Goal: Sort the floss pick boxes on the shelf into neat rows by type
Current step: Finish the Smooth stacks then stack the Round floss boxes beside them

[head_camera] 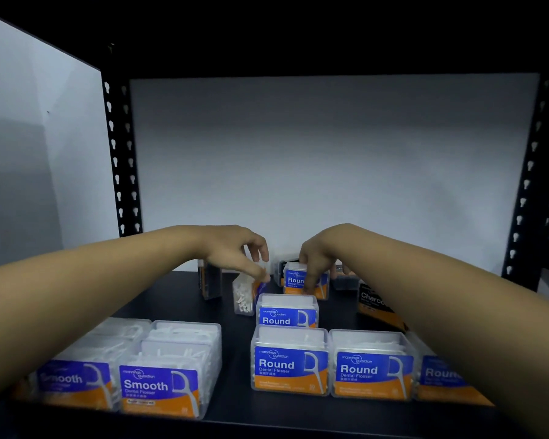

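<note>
Clear floss pick boxes with blue-and-orange labels stand on a dark shelf [235, 359]. At the front left are two Smooth boxes [159, 386]. Three Round boxes [290, 362] line the front right, with another Round box [287, 312] behind them. My left hand [235, 251] pinches the top of a turned clear box [244, 296] at mid-shelf. My right hand [317, 258] grips the top of a farther Round box [295, 280]. A black Charcoal box [374, 302] stands at the right, partly hidden by my right arm.
More dark boxes [210, 282] stand near the back of the shelf, one at the left and others behind my right hand. Black perforated uprights [121, 153] frame the shelf on both sides, with a white wall behind and a shelf board overhead.
</note>
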`<state>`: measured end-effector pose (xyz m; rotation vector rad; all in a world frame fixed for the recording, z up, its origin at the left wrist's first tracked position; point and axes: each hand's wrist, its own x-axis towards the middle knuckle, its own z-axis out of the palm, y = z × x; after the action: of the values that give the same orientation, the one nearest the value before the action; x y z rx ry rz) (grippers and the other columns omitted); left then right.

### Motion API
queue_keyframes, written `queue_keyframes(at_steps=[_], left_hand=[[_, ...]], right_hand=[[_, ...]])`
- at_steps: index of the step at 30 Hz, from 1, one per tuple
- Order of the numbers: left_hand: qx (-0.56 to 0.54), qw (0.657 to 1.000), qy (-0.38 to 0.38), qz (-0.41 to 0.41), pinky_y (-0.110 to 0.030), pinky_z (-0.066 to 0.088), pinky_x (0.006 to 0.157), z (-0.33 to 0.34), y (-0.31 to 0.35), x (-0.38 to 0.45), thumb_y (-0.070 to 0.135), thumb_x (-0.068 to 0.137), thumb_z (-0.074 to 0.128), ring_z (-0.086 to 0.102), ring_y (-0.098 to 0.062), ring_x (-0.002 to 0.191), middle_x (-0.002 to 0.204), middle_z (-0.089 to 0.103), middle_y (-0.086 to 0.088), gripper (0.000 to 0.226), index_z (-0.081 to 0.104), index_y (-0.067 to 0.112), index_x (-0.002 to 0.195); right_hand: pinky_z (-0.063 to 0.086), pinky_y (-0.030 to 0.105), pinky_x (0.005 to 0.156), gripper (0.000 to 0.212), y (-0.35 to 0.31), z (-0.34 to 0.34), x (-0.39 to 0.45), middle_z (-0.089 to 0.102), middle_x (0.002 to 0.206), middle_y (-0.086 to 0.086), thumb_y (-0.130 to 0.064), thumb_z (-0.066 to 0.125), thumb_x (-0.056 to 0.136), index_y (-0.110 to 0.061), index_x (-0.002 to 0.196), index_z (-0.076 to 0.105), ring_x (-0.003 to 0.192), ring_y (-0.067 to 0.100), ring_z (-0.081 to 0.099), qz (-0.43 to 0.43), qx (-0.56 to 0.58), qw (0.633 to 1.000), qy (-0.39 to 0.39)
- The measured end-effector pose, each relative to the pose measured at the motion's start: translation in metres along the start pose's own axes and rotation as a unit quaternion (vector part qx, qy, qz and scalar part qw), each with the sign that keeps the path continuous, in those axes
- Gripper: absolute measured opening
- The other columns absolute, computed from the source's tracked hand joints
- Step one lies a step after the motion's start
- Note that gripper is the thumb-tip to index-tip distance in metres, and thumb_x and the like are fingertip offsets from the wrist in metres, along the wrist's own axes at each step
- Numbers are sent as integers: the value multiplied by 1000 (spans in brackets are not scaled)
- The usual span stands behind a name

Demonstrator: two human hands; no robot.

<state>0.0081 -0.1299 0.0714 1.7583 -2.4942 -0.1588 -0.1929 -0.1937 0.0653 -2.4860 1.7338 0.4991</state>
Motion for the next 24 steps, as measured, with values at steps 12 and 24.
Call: queue_keyframes(at_steps=[12, 24], left_hand=[[116, 989, -24, -94, -29, 46, 74, 18, 33, 26, 39, 75, 82, 58, -20, 98, 113, 61, 0, 48, 60, 19, 113], [17, 996, 12, -87, -33, 59, 69, -20, 38, -1, 31, 86, 72, 69, -22, 81, 101, 68, -6, 31, 63, 11, 108]], right_hand=[[40, 20, 42, 50, 4, 4, -22, 65, 114, 4, -37, 76, 91, -15, 134, 65, 93, 22, 62, -46, -19, 997, 63], [63, 40, 75, 48, 23, -7, -49, 62, 103, -1, -46, 84, 81, -25, 118, 61, 98, 26, 66, -70, 51, 992, 96]])
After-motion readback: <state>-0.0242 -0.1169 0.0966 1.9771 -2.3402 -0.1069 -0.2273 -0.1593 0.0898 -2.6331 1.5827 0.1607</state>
